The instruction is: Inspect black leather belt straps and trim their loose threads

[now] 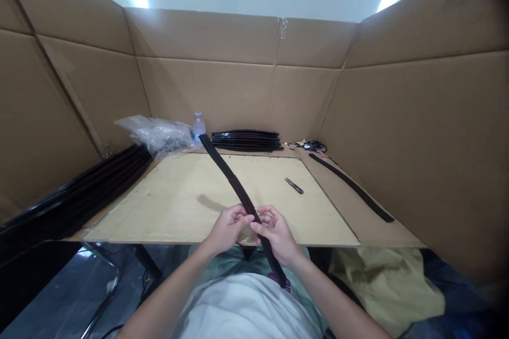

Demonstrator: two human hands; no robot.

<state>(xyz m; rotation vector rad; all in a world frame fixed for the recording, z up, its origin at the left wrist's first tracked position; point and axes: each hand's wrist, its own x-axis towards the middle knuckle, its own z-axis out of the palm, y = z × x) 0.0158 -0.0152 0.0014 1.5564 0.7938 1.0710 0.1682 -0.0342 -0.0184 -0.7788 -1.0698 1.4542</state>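
Both hands hold one long black strip (pixel 228 176) above the near edge of the table (pixel 191 196). My left hand (pixel 227 229) pinches it from the left with fingers curled round it. My right hand (pixel 277 232) grips it just below, fingers closed on the strip. The strip runs from my lap up and away to the left, its far end near a water bottle (pixel 198 127). It hangs clear of the table top.
A stack of black strips (pixel 246 140) lies at the back, long black strips (pixel 91 185) along the left edge, one loose strip (pixel 352 186) at the right. Small snips (pixel 294 185) lie right of centre. A clear plastic bag (pixel 157 135) sits back left. Cardboard walls (pixel 417 132) enclose the table.
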